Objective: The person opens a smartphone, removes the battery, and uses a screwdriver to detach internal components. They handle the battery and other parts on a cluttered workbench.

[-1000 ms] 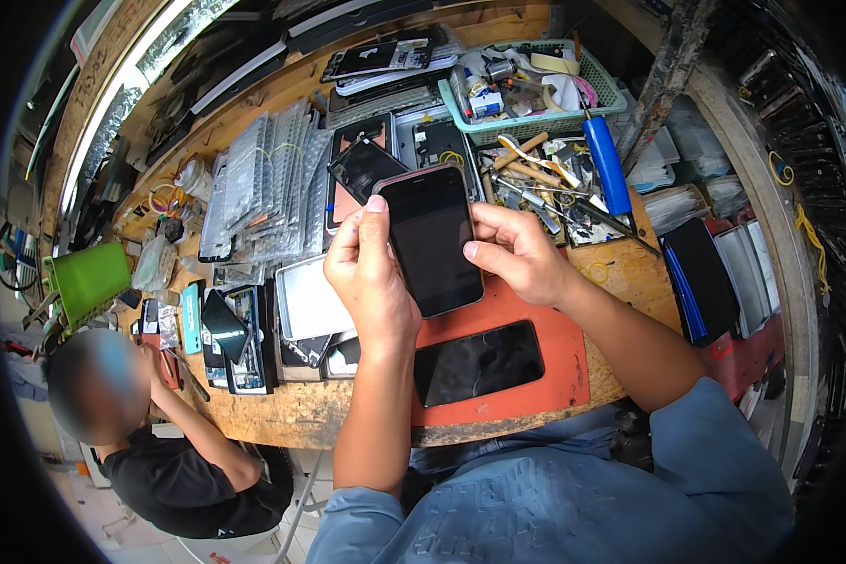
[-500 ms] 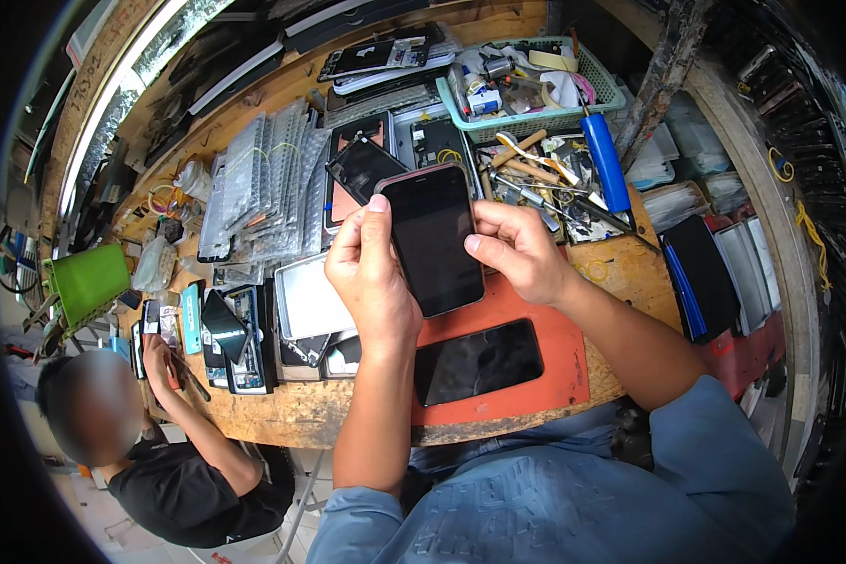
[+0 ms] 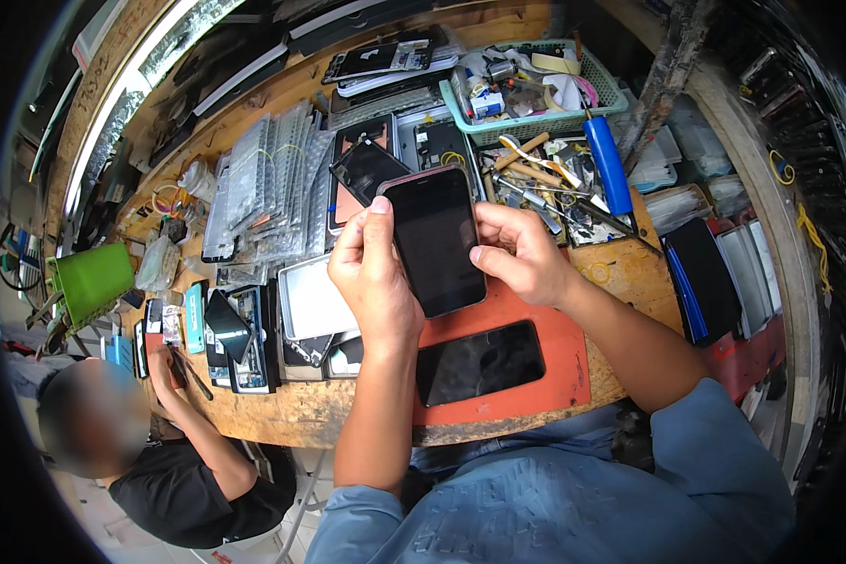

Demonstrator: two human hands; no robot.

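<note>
A black smartphone point(image 3: 439, 240) with a dark screen is held up over the wooden workbench point(image 3: 348, 414). My left hand point(image 3: 374, 277) grips its left edge, thumb pressed near the top corner. My right hand point(image 3: 517, 254) grips the right edge with thumb and fingers. Below the hands a second dark phone point(image 3: 479, 362) lies flat on an orange-red mat point(image 3: 545, 371).
A teal basket point(image 3: 526, 120) of small parts and a blue-handled tool point(image 3: 608, 164) lie at the back right. Bagged parts point(image 3: 263, 183) and loose screens cover the left. Another person point(image 3: 150, 442) in black sits at lower left beside a green bin point(image 3: 89, 280). Dark cases point(image 3: 705, 277) stand at right.
My hands and the phone have stayed almost still. The person at lower left has shifted slightly and raised a hand to the bench edge.
</note>
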